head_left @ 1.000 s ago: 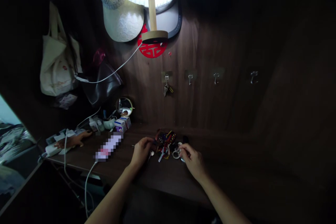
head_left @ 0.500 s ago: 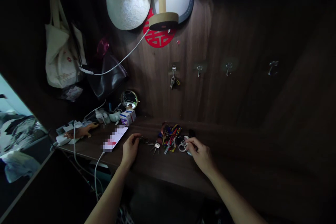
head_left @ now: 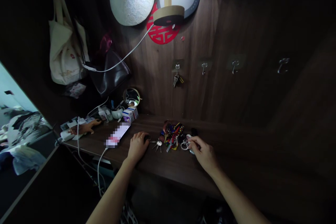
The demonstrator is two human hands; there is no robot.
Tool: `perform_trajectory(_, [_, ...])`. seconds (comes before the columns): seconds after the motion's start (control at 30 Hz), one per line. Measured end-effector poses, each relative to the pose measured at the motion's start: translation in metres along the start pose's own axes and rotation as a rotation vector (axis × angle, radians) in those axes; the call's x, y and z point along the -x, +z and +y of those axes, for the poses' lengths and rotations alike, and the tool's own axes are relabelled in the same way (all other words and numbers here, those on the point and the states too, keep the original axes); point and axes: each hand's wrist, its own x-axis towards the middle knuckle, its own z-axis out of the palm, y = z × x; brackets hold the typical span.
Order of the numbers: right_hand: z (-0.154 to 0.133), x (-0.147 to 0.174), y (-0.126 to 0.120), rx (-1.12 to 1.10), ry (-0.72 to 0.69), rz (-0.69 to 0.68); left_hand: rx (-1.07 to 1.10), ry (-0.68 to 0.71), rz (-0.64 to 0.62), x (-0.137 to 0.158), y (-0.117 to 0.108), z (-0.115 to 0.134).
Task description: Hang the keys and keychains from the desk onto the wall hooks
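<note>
My left hand (head_left: 138,146) rests on the dark wooden shelf, fingers curled down over a small dark item that is mostly hidden. Just right of its fingertips lie a few silver keys (head_left: 159,144) on a ring. Between my hands sits a pile of keys with colourful cords and tags (head_left: 172,135). My right hand (head_left: 204,151) is closed, thumb and index finger pinched at the right edge of a silver key ring (head_left: 184,146). A shiny rounded piece under those fingers is partly covered.
A phone (head_left: 118,135) on a white cable lies left of my left hand. Behind it stand small boxes (head_left: 130,114) and a round mirror (head_left: 131,97). On the back wall are metal hooks (head_left: 204,67), one bearing keys (head_left: 176,80). A lamp (head_left: 168,15) hangs above; bags (head_left: 65,54) hang left.
My left hand has moved slightly right and now covers most of the small dark ring-like item that showed at its fingertips. My right hand keeps its pinch. The view has shifted slightly.
</note>
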Motion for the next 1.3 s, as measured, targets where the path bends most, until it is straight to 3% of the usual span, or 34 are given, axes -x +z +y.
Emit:
perform_trajectory(0.17, [-0.001, 0.000, 0.000, 0.009, -0.016, 0.014, -0.045, -0.003, 0.043, 0.000, -0.001, 0.000])
perform_trajectory(0.33, [0.001, 0.000, 0.001, 0.011, -0.024, 0.008, 0.046, 0.006, 0.064, 0.000, -0.001, -0.003])
perform_trajectory(0.5, [0.000, 0.000, 0.001, 0.013, -0.029, 0.020, 0.393, -0.105, 0.135, -0.003, -0.002, 0.000])
perform_trajectory(0.63, [-0.001, -0.001, 0.001, 0.025, -0.030, 0.019, 0.787, -0.168, 0.216, -0.003, 0.004, 0.027])
perform_trajectory(0.77, [0.000, 0.000, 0.002, 0.042, -0.055, 0.013, 1.172, -0.210, 0.071, 0.001, 0.024, 0.068])
perform_trajectory(0.93, [-0.006, 0.002, 0.001, 0.084, -0.142, -0.011, 1.301, -0.204, -0.005, 0.008, 0.045, 0.107])
perform_trajectory(1.1, [-0.010, 0.005, 0.001, 0.143, -0.222, -0.131, 1.291, -0.124, 0.044, 0.011, 0.048, 0.118])
perform_trajectory(1.3, [-0.006, 0.005, 0.004, 0.147, -0.185, -0.105, 1.271, -0.112, -0.120, 0.015, 0.043, 0.119])
